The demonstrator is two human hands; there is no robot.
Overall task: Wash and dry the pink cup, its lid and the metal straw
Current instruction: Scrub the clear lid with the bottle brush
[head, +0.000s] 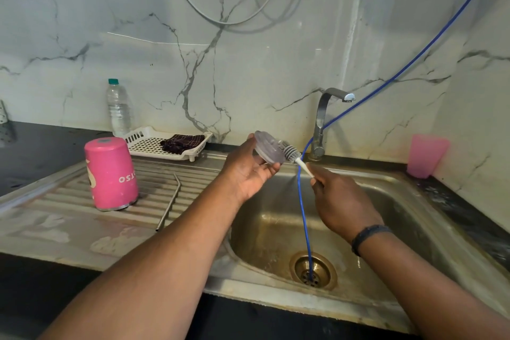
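My left hand (249, 168) grips the clear round lid (266, 148) by its rim, held up over the left edge of the sink basin (392, 218). My right hand (339, 196) pinches the white handle of a small bristle brush (289, 152), whose bristles press against the lid's face. The pink cup (110, 174) stands upside down on the ribbed draining board (66, 193). Beside it on the right lies the bent metal straw (169, 201).
A blue hose (305, 218) runs from the wall down into the drain (313, 270). The tap (324, 121) stands behind the basin. A white rack (149, 143) holds a dark cloth (180, 142), with a water bottle (118, 107) behind. A pink plastic tumbler (426, 154) sits at the right.
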